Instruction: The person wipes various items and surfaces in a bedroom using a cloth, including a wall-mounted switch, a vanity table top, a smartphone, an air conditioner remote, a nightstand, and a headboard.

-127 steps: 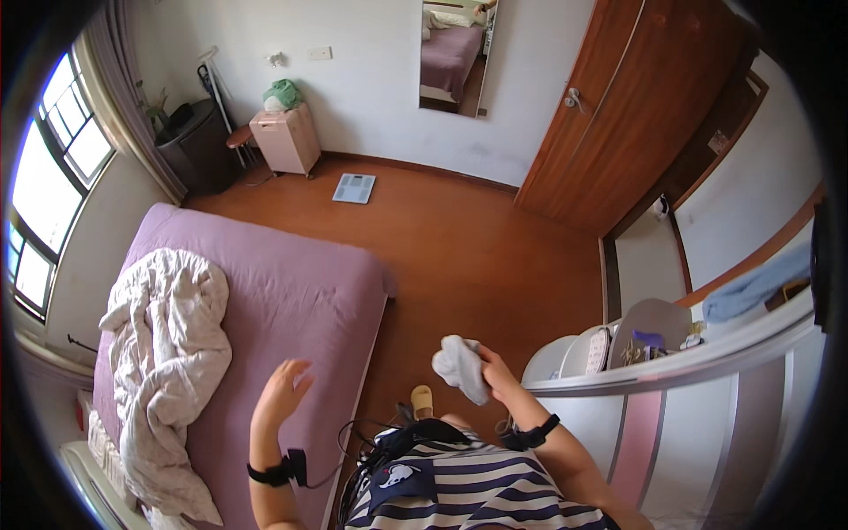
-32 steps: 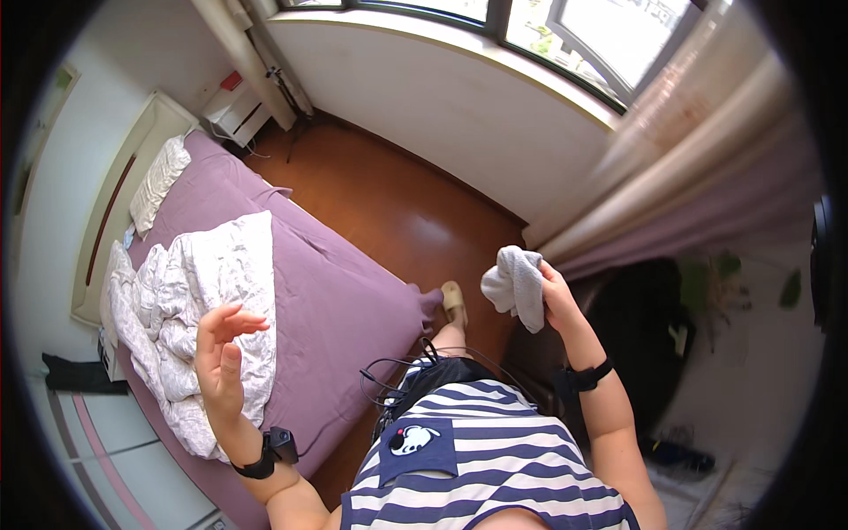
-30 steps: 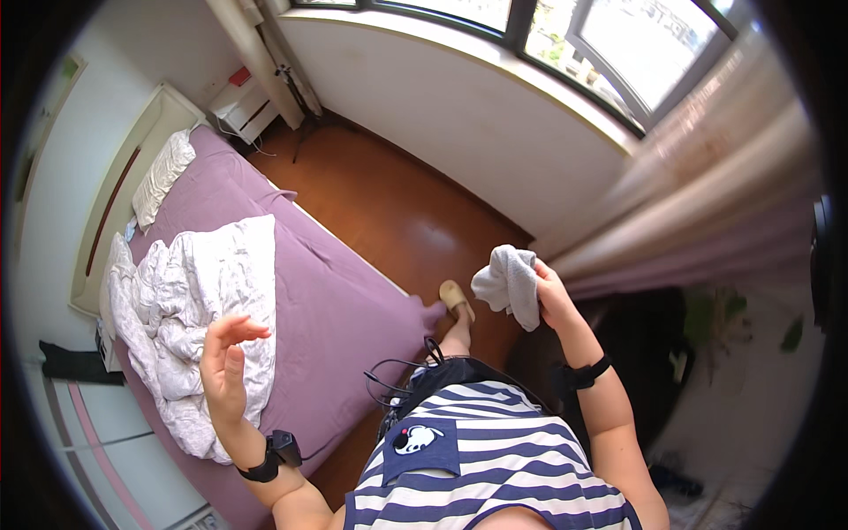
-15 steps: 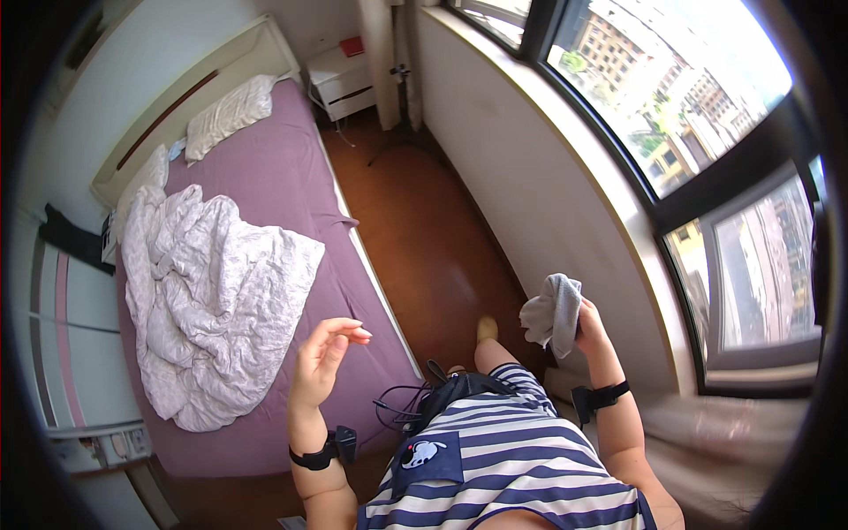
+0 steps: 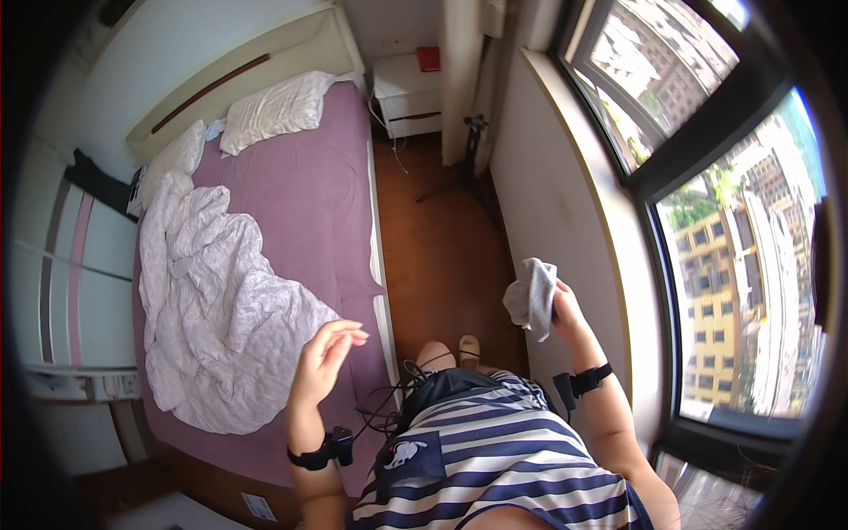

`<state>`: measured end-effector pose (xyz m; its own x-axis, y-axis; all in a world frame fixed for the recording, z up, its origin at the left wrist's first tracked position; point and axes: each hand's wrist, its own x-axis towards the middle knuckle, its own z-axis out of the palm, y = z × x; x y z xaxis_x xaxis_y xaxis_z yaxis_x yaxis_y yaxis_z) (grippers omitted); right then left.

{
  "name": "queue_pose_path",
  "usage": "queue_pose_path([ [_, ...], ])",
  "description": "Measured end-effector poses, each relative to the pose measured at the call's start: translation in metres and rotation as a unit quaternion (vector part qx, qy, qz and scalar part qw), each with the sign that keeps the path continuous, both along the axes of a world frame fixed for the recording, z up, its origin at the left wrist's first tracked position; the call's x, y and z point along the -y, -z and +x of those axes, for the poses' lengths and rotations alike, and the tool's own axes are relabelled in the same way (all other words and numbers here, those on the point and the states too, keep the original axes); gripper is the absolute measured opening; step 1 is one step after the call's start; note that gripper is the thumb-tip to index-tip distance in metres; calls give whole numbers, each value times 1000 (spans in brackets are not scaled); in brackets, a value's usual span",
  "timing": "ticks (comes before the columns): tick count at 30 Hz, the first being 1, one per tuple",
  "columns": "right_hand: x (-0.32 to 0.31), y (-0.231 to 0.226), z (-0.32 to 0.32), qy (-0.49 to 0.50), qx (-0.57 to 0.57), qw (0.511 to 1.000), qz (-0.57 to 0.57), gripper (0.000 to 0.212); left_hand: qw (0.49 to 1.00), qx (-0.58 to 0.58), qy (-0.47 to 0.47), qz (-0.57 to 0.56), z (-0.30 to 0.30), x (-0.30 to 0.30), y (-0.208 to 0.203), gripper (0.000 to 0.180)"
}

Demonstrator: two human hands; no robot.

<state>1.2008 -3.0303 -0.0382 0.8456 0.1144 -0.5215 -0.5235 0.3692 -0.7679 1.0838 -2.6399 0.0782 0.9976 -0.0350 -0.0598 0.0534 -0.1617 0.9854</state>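
Note:
A crumpled grey cloth (image 5: 535, 297) hangs from my right hand (image 5: 568, 309), whose fingers are closed on its right edge beside the window wall. My left hand (image 5: 322, 358) is raised in front of the bed, fingers loosely bent and apart, with nothing in it. Behind that hand lies a bunched white patterned quilt (image 5: 225, 309) on the mauve bed sheet (image 5: 305, 194). Each of my forearms wears a black strap with a small device.
Two pillows (image 5: 278, 110) lie by the cream headboard (image 5: 247, 71). A white nightstand (image 5: 406, 93) carries a red object (image 5: 428, 59). A black tripod (image 5: 474, 150) stands near the curtain (image 5: 458, 79). Brown floor (image 5: 442, 256) runs between bed and wall; large windows (image 5: 733, 265) are on the right.
My view has swung, so the bed and nightstand sit further right in the picture. My feet have shifted on the floor. The right hand still holds the cloth; the left is still empty.

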Motion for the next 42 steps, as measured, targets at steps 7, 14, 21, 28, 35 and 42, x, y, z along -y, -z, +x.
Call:
queue_pose_path([
  [7, -114, -13, 202, -146, 61, 987, 32, 30, 977, -22, -204, 55, 72, -82, 19, 21],
  [14, -212, -22, 359, -146, 44, 988, 15, 27, 971, -30, -231, 48, 236, -157, 26, 22],
  [21, -251, -72, 482, -132, 137, 982, 17, 28, 987, 7, -148, 65, 371, -196, 12, 21],
  [28, -301, -51, 572, -189, 63, 976, -82, 28, 980, -15, -192, 57, 429, -234, 32, 21],
  [35, -407, -23, 707, -293, 83, 950, -71, 29, 965, -28, -261, -11, 502, -281, 65, 21],
  [42, -524, -29, 900, -300, 348, 845, -272, 24, 955, -89, -278, -44, 662, -325, 75, 21],
])
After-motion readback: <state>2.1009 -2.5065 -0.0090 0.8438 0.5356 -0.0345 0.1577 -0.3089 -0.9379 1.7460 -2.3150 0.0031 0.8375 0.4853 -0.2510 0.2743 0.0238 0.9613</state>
